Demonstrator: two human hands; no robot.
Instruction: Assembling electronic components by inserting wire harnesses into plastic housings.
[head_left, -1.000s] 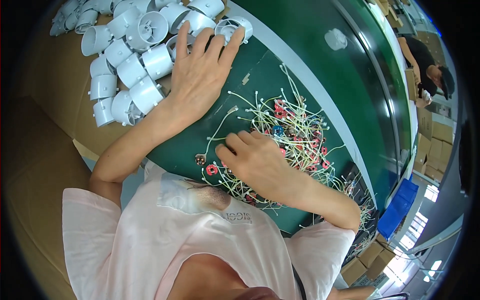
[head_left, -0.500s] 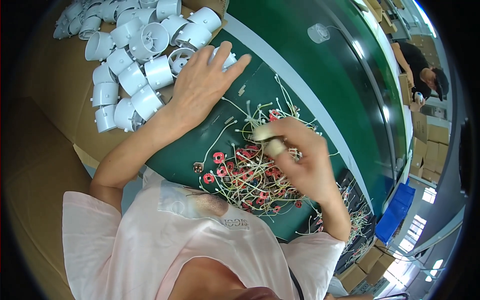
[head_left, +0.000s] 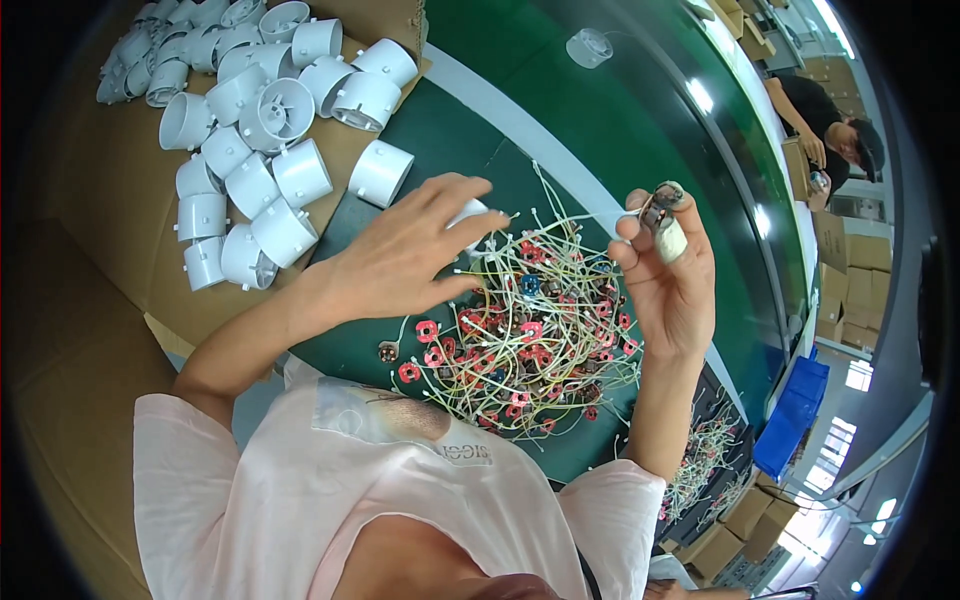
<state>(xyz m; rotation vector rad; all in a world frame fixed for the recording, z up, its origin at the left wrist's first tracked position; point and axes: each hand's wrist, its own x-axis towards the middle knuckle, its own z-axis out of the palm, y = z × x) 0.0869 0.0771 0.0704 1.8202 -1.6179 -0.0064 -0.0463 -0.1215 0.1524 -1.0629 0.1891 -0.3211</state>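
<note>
My right hand, with pale finger cots on two fingertips, is raised beside the wire pile. It pinches a small motor stator, whose white lead trails left. My left hand curls around a white plastic cylinder, mostly hidden behind its fingers, at the pile's upper left edge. Below both hands lies a tangled heap of wired stators, with red, brown and a few blue faces and pale leads. One brown stator lies apart on the left.
A cardboard box at left holds many white cylinders. Another white cylinder sits on the green table beside it. A green conveyor carries a wired white cylinder. At right are a blue bin, more wired parts and a co-worker.
My right hand has risen from the heap, moving right with a stator. My left hand has come down and right from beside the box with a white cylinder, uncovering another on the table.
</note>
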